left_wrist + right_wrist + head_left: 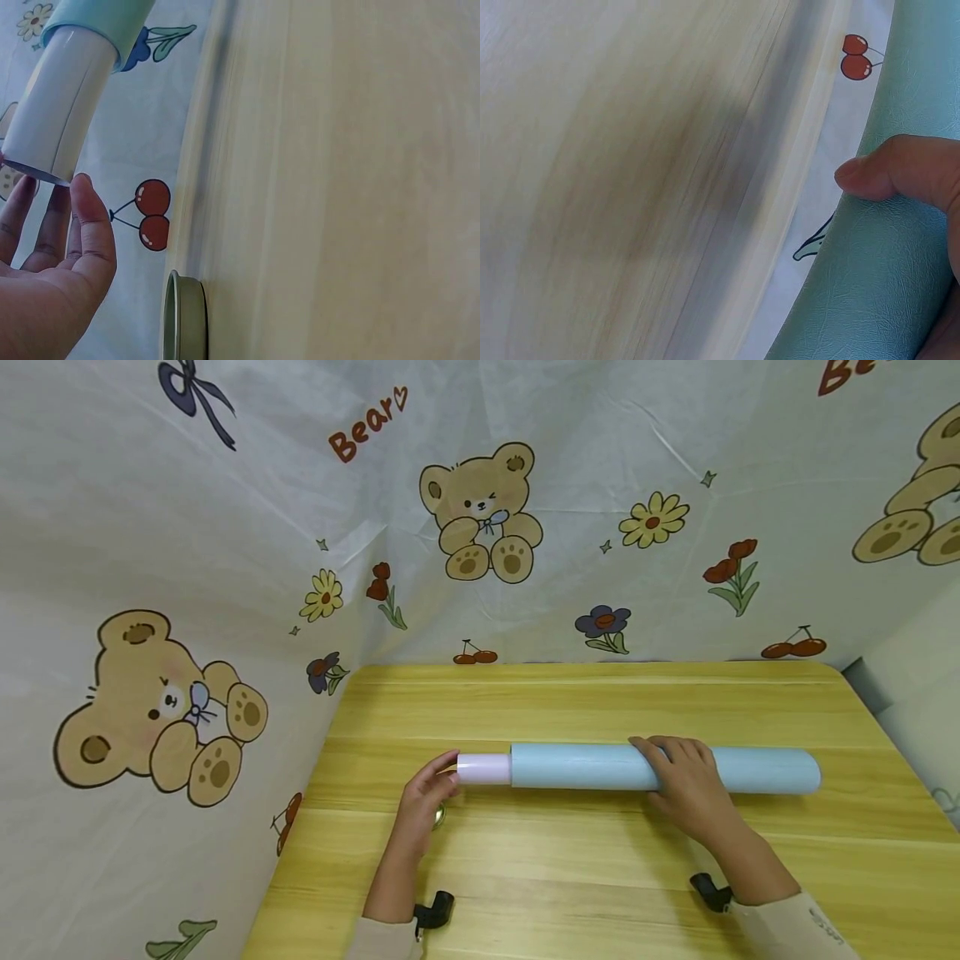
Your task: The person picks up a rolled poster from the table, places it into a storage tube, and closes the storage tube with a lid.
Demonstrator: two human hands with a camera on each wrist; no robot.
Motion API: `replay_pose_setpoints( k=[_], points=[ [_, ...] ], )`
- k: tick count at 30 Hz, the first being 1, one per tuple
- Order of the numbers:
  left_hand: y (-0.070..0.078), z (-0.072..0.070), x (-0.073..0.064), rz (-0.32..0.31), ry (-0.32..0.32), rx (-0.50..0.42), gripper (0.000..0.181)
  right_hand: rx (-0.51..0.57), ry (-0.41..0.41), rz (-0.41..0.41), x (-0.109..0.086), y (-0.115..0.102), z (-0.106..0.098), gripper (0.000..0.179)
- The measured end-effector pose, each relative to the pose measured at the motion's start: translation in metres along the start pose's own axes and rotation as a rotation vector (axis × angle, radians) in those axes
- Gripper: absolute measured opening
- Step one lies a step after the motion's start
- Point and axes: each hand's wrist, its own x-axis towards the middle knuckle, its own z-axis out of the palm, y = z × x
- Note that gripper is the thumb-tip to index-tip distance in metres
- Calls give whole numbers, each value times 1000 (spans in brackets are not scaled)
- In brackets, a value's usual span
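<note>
Head view: one long blue roll [577, 767] is being clasped from above by the right hand [690, 785]; one white tube [483, 769] is projecting from the roll's end nearest the left hand [422, 800], its free rim being pinched between that hand's thumb and fingers. The hands are being held well apart, presumably so that the length is being steadied at two places over the wooden table [570, 868]. A bear-printed cloth [585, 443] is hanging beyond both hands. Left wrist view: only the tube's rim is being met by the fingertips, apparently so that the roll is being left untouched there; one round metal tin [193, 319] is resting near the left hand. Right wrist view: the roll's creased surface is being pressed by the right thumb, a broad grasp probably being required by its thickness; the other fingers are being hidden.
</note>
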Motion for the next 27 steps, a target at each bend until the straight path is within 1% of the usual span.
replay_pose_setpoints(
  k=[5, 17, 23, 27],
  points=[
    [1, 3, 0, -5, 1, 2, 47, -3, 4, -1, 1, 0, 1, 94],
    [-2, 7, 0, -35, -9, -17, 52, 0, 4, -3, 2, -3, 3, 92],
    [-4, 9, 1, -40, -1, -18, 49, 0, 0, -2, 2, -4, 3, 92],
    [-4, 11, 0, -31, -5, -5, 46, 1, -4, -3, 3, -5, 4, 91]
  ],
)
